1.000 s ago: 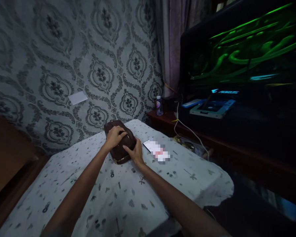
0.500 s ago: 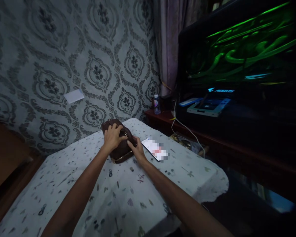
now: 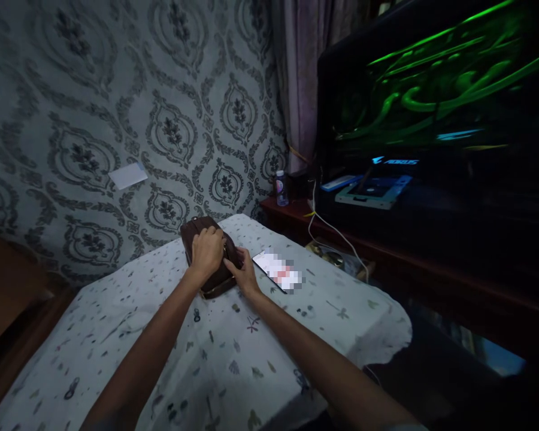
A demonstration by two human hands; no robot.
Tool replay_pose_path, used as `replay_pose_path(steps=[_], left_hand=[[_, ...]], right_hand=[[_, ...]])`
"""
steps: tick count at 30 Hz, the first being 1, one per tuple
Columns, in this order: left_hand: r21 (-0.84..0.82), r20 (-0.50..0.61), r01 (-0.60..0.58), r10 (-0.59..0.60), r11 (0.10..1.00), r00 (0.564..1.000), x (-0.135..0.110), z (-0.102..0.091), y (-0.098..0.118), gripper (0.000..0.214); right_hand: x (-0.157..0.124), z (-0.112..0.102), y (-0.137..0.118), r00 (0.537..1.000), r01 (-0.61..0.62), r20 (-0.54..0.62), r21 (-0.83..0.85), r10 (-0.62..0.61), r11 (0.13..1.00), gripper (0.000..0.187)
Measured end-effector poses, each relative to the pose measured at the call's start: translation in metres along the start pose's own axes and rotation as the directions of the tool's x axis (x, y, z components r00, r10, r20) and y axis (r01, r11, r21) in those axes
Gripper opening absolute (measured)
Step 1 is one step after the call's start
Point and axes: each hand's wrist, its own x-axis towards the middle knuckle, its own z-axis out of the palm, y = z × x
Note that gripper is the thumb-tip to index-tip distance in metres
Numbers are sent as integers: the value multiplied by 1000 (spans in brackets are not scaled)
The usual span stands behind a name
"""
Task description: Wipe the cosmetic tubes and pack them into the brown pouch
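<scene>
A dark brown bag [image 3: 215,278] with gold-coloured metal trim lies on the patterned white cloth, near its far edge. My left hand [image 3: 208,250] rests over the top of the bag with its fingers curled down at the middle. What the fingertips pinch there is hidden from me. At the bag's right side, my right hand [image 3: 245,272] grips the edge, thumb towards me and fingers on the far side. Just right of that hand lies a phone [image 3: 276,270] with its screen lit and partly blurred out.
The cloth-covered surface [image 3: 233,359] meets a patterned wall [image 3: 170,129] at the back. A small bottle [image 3: 281,188] stands on a dark red ledge, beside a white cable [image 3: 336,230]. To the right is a large dark monitor [image 3: 413,137]; a cardboard-brown panel [image 3: 9,287] is at left.
My left hand's fingers have curled in more tightly over the bag's middle. My right hand keeps its place at the bag's side. The whole view has shifted slightly.
</scene>
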Motion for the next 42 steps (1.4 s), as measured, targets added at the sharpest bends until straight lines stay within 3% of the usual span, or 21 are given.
replay_pose_path(steps=[7, 15, 24, 33, 42], left_hand=[[-358, -20, 74, -87, 931, 996, 2, 13, -19, 16], [-446, 3, 13, -13, 895, 1000, -7, 12, -18, 16], [-451, 21, -68, 86, 890, 996, -11, 10, -19, 10], [-254, 106, -97, 127, 962, 986, -25, 6, -8, 12], [-184, 142, -146, 173, 972, 975, -30, 1, -1, 18]], right_hand=[[0, 3, 5, 999, 8, -47, -7, -8, 1000, 50], [0, 2, 4, 999, 9, -36, -9, -10, 1000, 51], [-1, 1, 1, 999, 39, -23, 9, -39, 999, 47], [-1, 3, 4, 998, 59, -38, -2, -59, 998, 47], [-7, -1, 0, 995, 93, 35, -93, -90, 991, 62]])
